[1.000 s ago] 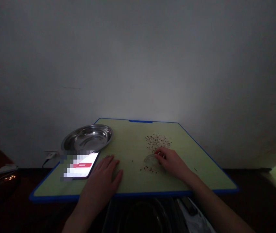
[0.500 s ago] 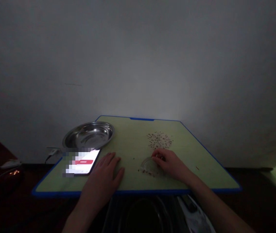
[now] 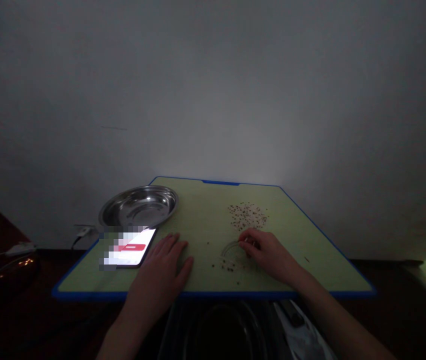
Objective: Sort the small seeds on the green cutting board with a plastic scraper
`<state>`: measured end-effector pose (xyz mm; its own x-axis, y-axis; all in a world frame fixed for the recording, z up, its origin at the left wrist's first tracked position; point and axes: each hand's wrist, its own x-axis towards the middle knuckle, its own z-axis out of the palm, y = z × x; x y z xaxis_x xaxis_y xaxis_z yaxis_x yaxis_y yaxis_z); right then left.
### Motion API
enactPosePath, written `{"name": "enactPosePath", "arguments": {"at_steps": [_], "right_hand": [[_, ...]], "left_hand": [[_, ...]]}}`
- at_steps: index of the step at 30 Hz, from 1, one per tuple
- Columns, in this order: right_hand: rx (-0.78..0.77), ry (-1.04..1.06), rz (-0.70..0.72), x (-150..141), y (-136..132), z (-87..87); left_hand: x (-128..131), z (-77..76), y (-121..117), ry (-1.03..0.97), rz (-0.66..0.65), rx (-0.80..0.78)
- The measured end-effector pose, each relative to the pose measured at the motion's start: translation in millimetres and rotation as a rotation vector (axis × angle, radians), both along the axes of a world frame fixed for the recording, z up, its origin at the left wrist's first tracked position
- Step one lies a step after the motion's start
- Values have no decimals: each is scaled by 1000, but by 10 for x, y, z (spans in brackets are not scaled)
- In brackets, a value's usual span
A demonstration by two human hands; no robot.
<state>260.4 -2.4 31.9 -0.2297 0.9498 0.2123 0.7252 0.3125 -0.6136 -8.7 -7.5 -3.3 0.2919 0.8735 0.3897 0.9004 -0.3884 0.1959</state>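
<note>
My left hand point(image 3: 166, 260) lies flat on the pale green tabletop point(image 3: 201, 210), fingers stretched out, beside a lit phone point(image 3: 132, 247). With thumb and fingers pinched, my right hand point(image 3: 261, 248) grips the edge of a clear, round-rimmed piece point(image 3: 231, 246), perhaps a lid or shallow dish; its exact kind is too faint to tell. Small dark bits point(image 3: 230, 269) lie scattered at and in front of this rim. Beyond my right hand is a loose patch of mixed dark and pale grains point(image 3: 248, 216).
A shiny steel basin point(image 3: 140, 207) stands at the table's left edge, behind the phone. One thin reddish-brown sliver point(image 3: 306, 259) lies to the right. Blue edging point(image 3: 213, 295) runs round the table. A plug with a cable point(image 3: 83, 232) is at the wall on the left.
My right hand and the clear piece have shifted slightly right. Dark bits near the rim are more spread out, with one now closer to the front edge. My left hand stays put.
</note>
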Motion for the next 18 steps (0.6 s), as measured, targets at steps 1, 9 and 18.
{"name": "enactPosePath", "arguments": {"at_steps": [1,9,18], "right_hand": [[6,-11,-3,0,1,-8],[12,-17,7,-35,-18,-20],[8,-2,16,-67,-14,32]], "left_hand": [[1,-1,1,1,1,1],[11,4,-8,2,5,-4],[20,32,-24,5,4,3]]}}
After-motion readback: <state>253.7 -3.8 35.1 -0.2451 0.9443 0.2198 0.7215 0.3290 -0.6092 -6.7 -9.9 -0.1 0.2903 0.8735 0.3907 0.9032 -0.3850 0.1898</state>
